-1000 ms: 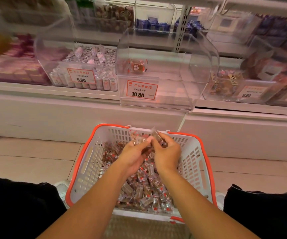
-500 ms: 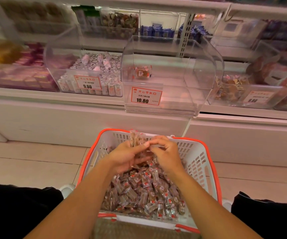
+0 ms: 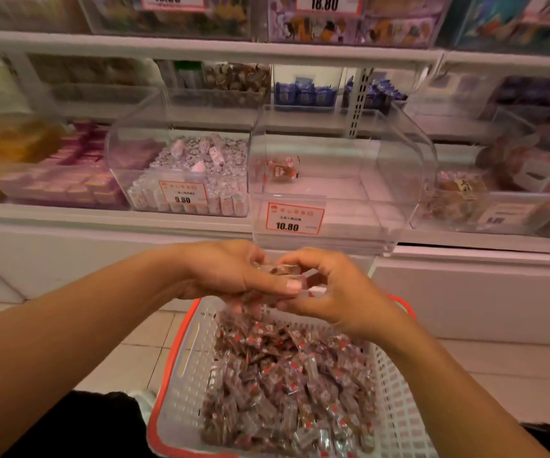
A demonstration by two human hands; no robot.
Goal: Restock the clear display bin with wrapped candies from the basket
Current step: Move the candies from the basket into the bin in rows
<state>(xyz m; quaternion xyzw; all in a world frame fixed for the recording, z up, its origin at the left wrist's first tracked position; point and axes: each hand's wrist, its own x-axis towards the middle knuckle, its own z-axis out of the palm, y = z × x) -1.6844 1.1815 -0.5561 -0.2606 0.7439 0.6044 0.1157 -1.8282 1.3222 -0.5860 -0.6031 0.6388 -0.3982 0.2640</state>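
Left hand: the left hand (image 3: 230,276) is up above the basket's far rim, fingers curled round a cluster of wrapped candies (image 3: 278,270) — thumb laid across the front.
Right hand: the right hand (image 3: 329,292) meets it from 3 o'clock, fingertips pinching the same cluster.
Grip: both closed on the handful; how many pieces, I cannot tell.
Basket: the white basket (image 3: 184,375) with its orange rim sits on the floor at 6 o'clock, heaped with candies (image 3: 283,375).
Display bin: the clear display bin (image 3: 399,180) stands on the shelf at 12 o'clock of the hands, open-topped — one lone candy (image 3: 280,170) lies inside.
Price tag: a 10.80 label (image 3: 295,218) is on its front.
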